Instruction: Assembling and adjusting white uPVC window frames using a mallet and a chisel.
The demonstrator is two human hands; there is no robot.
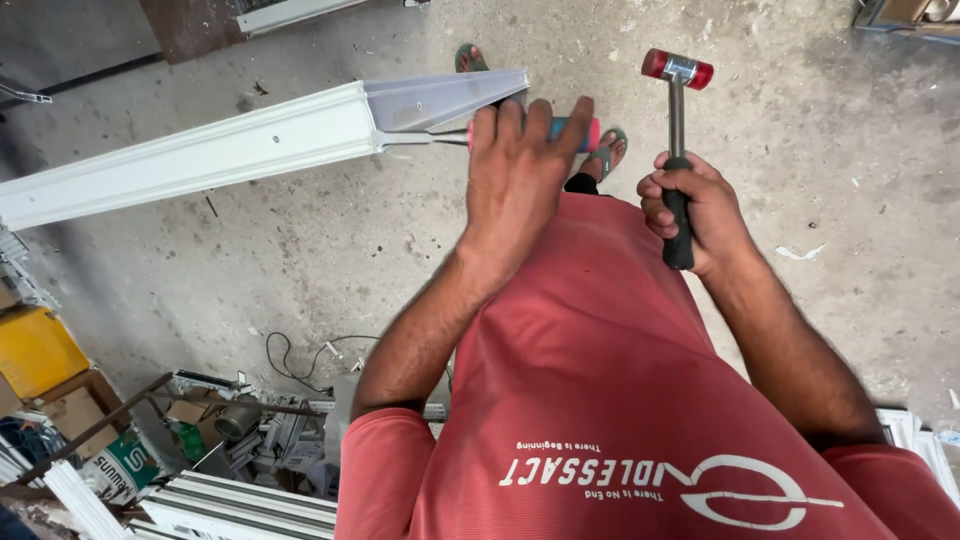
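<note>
- The right hand (700,212) is clamping the black grip of a red-faced mallet (678,70), holding its head raised and clear of everything.
- The left hand (520,170) is wrapping a pink-and-blue tool handle (590,130), its metal tip touching the cut end of the white profile (250,145).
- No blow is landing yet; by my judgement the striking is still ahead.
- The profile is slanting above the concrete floor (850,250).

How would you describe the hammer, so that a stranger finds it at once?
Look above the red shirt, over the grey concrete floor. The right hand holds the hammer upright by its black grip. Unlike the long white profile, it has a thin metal shaft and red-capped head.
</note>
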